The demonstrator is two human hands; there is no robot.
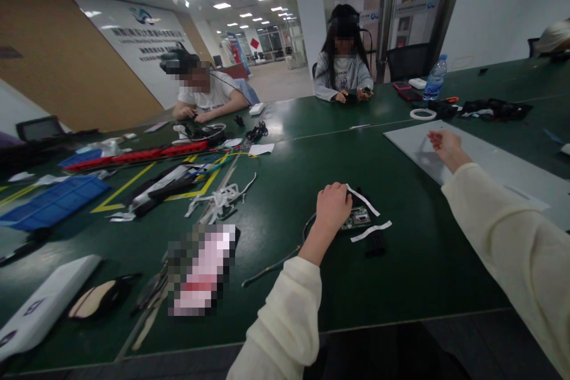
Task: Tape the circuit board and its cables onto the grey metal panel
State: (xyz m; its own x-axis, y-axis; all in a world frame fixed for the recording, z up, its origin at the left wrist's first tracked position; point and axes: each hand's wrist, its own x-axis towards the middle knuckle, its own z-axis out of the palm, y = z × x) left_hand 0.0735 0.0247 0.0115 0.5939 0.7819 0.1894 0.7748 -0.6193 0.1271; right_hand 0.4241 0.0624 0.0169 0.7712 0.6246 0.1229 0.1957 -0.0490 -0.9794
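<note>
My left hand (333, 206) rests closed on the green table (401, 267), its fingers curled over the left end of a small green circuit board (358, 218). Two white tape strips (370, 230) lie across and beside the board, and a dark cable (271, 267) trails from it toward me. My right hand (445, 145) is stretched out far to the right over a grey mat (490, 166). Its fingers are curled together, and I cannot make out anything in them. Both arms wear cream sleeves.
A roll of white tape (423, 113) and a water bottle (434, 78) stand beyond the mat. Cables, white strips and blue trays (53, 202) crowd the left side. Two other people sit across the table, each handling small items.
</note>
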